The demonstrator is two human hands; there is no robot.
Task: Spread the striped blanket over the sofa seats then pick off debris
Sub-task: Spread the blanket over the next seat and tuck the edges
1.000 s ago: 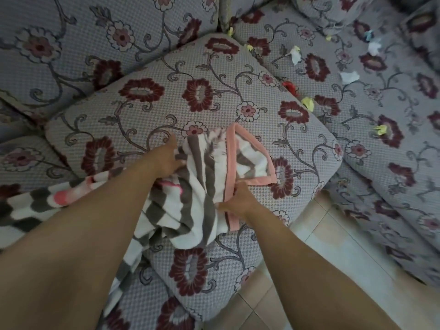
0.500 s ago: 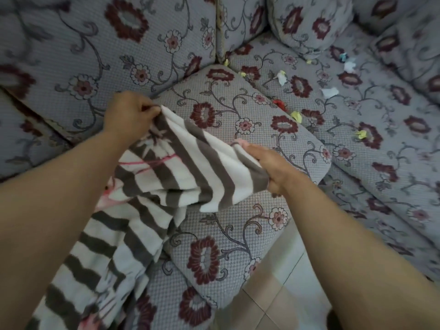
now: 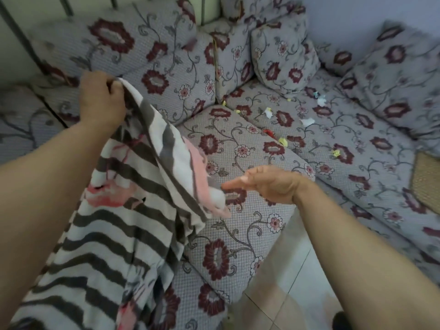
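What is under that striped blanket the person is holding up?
The grey-and-white striped blanket, gripped by the left hand, drapes over the left part of the floral grey sofa seat cushion. Only that floral fabric shows around its edges; whatever else lies beneath is hidden.

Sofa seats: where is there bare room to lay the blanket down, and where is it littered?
Free: the near corner seat cushion, between the hanging striped blanket and the tiled floor. Crowded: the right-hand seat, with paper scraps strewn from the cushion seam to the throw pillow. The left hand grips the blanket; the right hand is free.
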